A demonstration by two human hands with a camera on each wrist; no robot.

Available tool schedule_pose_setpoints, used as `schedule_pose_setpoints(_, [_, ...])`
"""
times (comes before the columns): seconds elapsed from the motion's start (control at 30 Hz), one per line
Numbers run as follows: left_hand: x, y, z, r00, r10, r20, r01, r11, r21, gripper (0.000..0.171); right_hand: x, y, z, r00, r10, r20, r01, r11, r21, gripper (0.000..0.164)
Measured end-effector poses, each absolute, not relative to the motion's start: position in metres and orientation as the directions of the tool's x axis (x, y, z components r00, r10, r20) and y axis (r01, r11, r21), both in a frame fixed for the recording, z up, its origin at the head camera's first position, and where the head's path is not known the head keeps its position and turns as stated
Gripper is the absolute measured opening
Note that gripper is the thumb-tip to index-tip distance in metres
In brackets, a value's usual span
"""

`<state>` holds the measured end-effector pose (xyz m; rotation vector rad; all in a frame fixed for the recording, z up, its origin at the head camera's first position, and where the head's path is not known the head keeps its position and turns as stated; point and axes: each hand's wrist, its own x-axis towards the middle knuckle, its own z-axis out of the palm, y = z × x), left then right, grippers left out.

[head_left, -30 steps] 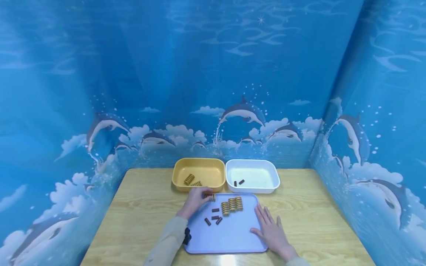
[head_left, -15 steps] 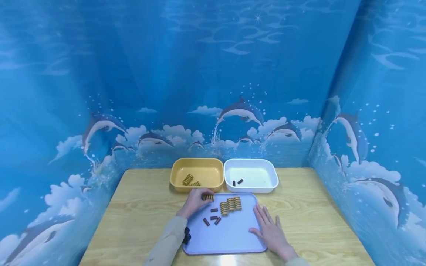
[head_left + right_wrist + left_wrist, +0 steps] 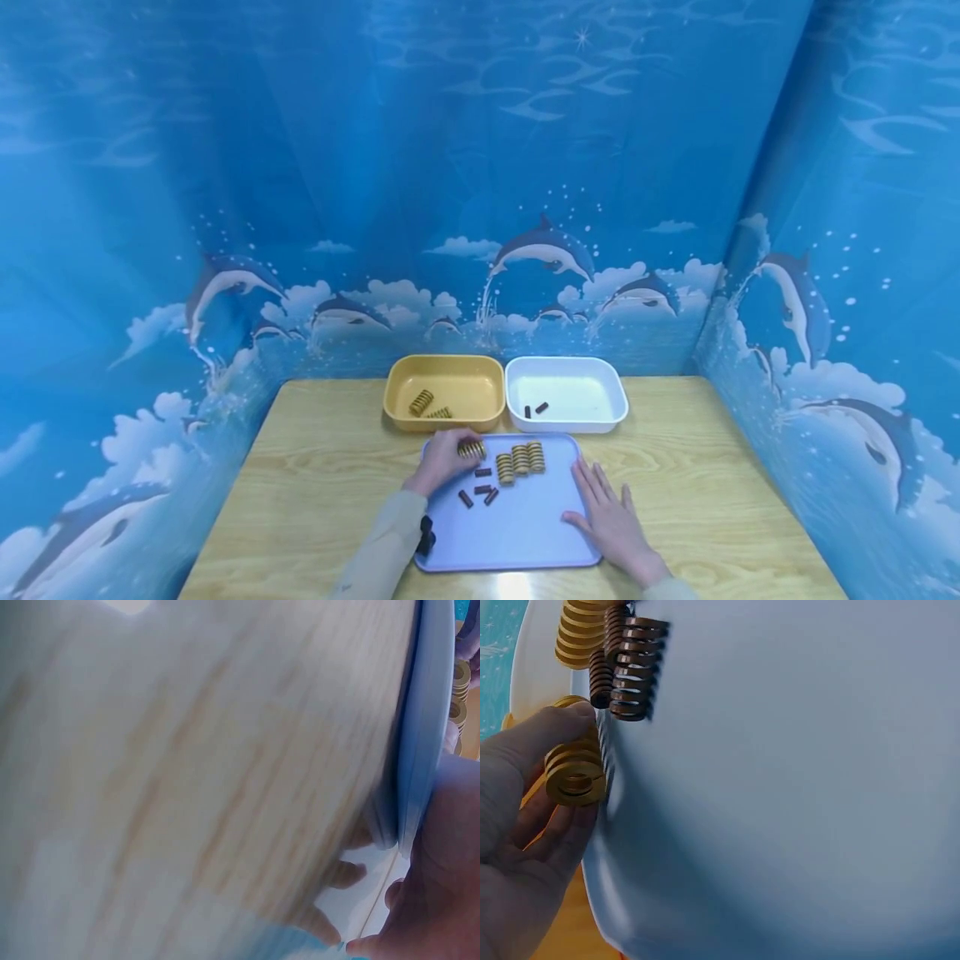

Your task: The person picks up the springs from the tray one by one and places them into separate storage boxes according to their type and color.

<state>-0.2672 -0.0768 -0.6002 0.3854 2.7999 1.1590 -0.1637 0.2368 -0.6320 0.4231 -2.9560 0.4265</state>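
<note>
My left hand point(image 3: 444, 460) grips a yellow coil spring point(image 3: 471, 450) over the far left corner of the lavender tray point(image 3: 525, 533). In the left wrist view, the thumb lies along the top of this yellow spring point(image 3: 575, 780), with fingers curled beneath. Just right of the hand, 3 more yellow springs point(image 3: 521, 460) sit side by side on the tray. Several small dark brown springs point(image 3: 482, 490) lie nearer to me, one close beside the held spring. My right hand point(image 3: 611, 521) rests at the tray's right edge, its fingers extended.
Behind the tray stand a yellow bin point(image 3: 446, 425) with yellow springs inside and a white bin point(image 3: 567, 427) with 2 small dark springs. All stand on a wood-grain table point(image 3: 697, 467). A blue dolphin curtain point(image 3: 480, 167) encloses the back and sides.
The held yellow spring has shifted slightly toward me with my left hand, closer to the dark springs. My right hand has stayed in place.
</note>
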Motion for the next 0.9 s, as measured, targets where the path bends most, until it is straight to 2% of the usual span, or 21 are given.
schedule_pose_setpoints(0.27, [-0.265,-0.08,-0.582,-0.969,0.242,0.042,0.183,0.596,0.782,0.035,-0.162,0.239,-0.635,-0.947,-0.254,0.199,-0.302,0.915,-0.268,0.082])
schedule_pose_setpoints(0.4, [-0.266,-0.081,-0.574,-0.973,0.224,0.06,0.188,0.61,0.77,0.035,-0.163,0.24,-0.637,-0.938,-0.262,0.227,-0.317,0.912,-0.259,0.082])
schedule_pose_setpoints(0.57, [-0.271,-0.082,-0.567,-0.979,0.198,0.049,0.164,0.623,0.765,0.038,-0.162,0.239,-0.633,-0.943,-0.258,0.21,-0.308,0.914,-0.262,0.081])
schedule_pose_setpoints(0.7, [-0.278,-0.084,-0.561,-0.98,0.178,0.087,0.182,0.633,0.752,0.038,-0.161,0.237,-0.632,-0.949,-0.256,0.185,-0.298,0.919,-0.257,0.081])
schedule_pose_setpoints(0.9, [-0.293,-0.085,-0.55,-0.991,0.08,0.11,0.135,0.663,0.737,0.037,-0.162,0.237,-0.631,-0.954,-0.255,0.158,-0.289,0.921,-0.259,0.081])
